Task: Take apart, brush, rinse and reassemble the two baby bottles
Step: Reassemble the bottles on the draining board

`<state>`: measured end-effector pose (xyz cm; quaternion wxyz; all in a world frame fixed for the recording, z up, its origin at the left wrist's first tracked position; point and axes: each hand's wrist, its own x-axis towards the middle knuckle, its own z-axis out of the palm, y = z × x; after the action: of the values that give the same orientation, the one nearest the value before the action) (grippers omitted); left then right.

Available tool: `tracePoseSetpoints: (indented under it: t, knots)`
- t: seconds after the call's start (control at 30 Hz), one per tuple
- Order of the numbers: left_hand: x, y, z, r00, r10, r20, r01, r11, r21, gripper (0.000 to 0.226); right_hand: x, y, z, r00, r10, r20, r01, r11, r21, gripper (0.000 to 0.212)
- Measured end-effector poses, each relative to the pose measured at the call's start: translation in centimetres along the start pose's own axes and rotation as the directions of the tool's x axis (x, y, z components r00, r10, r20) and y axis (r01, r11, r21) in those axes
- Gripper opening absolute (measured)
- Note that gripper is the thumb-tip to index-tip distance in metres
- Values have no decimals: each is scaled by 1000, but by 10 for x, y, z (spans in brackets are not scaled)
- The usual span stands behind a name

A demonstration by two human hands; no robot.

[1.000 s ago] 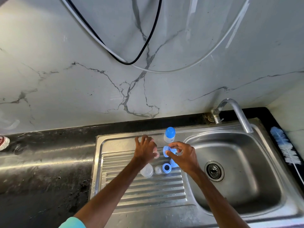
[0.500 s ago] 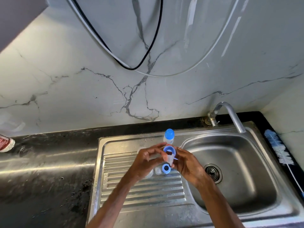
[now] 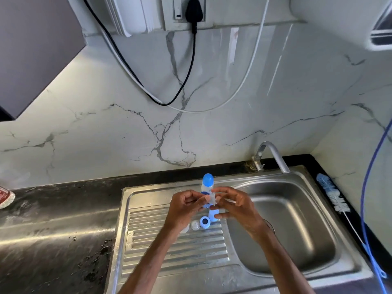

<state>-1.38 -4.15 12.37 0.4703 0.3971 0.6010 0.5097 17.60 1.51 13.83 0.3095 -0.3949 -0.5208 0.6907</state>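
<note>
– Since a second ago, the left hand (image 3: 186, 206) has lifted off the drainboard (image 3: 169, 251) and met the right hand (image 3: 235, 205) above it. The view has also tipped upward, so a wall socket (image 3: 189, 9) now shows at the top.

– What do the person's hands hold?

– Between them are a blue collar ring (image 3: 205, 206) and a clear teat (image 3: 212, 200). The left hand's fingers curl round the ring's left side. The right hand's thumb and forefinger pinch the teat against the ring. Whether the teat is seated in the ring cannot be told.

– Where are the other bottle parts?

– One baby bottle (image 3: 207, 183) stands assembled, with its blue cap on, at the back of the drainboard just behind the hands. The loose parts lie below the hands. A loose blue cap (image 3: 212, 215) sits near the basin's edge, just beside the right hand's lower fingers. A second blue ring (image 3: 205, 222) lies next to it, and a second teat (image 3: 195, 225) lies to the left of that. Further left is a clear bottle body (image 3: 185, 229), mostly hidden by the left wrist.

– And the brush?

– The bottle brush (image 3: 332, 193) lies on the black counter (image 3: 53, 230) to the right of the sink basin (image 3: 297, 240), well apart from both hands. The tap (image 3: 273, 154) reaches over the basin's back edge. A blue hose (image 3: 364, 209) hangs down at the right edge of the view.
</note>
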Motion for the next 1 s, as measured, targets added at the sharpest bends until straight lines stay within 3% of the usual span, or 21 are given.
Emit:
tracePoseSetpoints:
  t: [0.23,0.4,0.6,0.7,0.87,1.0]
  knots:
    - [2,19,10,979,-94,179,102,994,-38,23,-11,-12,-23,999,-16,31,17,999,-37,28]
    - [1,24,17,955,-29,294,38,999,-26,37,-10,-11,-27,998,-7,-62,6,1000,-19,22]
    - [2,20,18,971,147,187,-181,968,176,52,-9,-13,-33,994,24,-106,-20,999,38,20]
    - [2,18,15,963,212,168,-246,945,216,65,-8,-18,-35,992,10,-129,-18,998,-64,15]
    - [-1,19,22,930,314,190,-363,865,347,53,-5,-24,-25,983,-72,-167,13,944,-330,21]
    - [-3,18,21,937,311,159,-349,842,412,49,-3,-26,-15,975,-60,-212,-6,955,-298,17]
